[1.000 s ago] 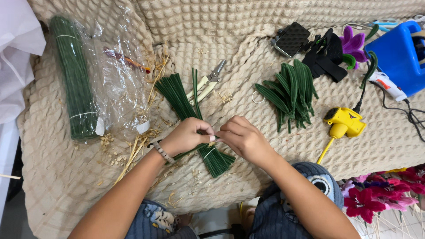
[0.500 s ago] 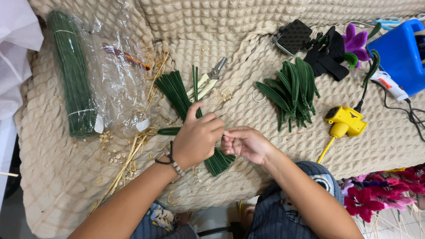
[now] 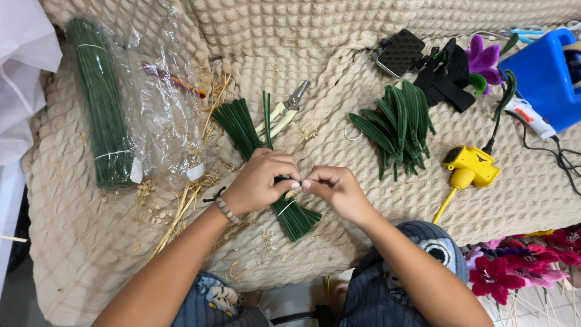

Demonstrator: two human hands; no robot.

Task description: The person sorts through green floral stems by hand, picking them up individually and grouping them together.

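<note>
The left hand [image 3: 261,180] and the right hand [image 3: 338,191] meet fingertip to fingertip, both pinching the bottom of one thin green stick [image 3: 267,122] that points up and away over the beige bumpy cloth [image 3: 339,18]. Right under the hands lies a bundle of green sticks [image 3: 245,130], long, thin and dark green, tied near its lower end. To the left a clear plastic bag [image 3: 158,97] holds another green roll [image 3: 101,104] and has two small white labels low down.
</note>
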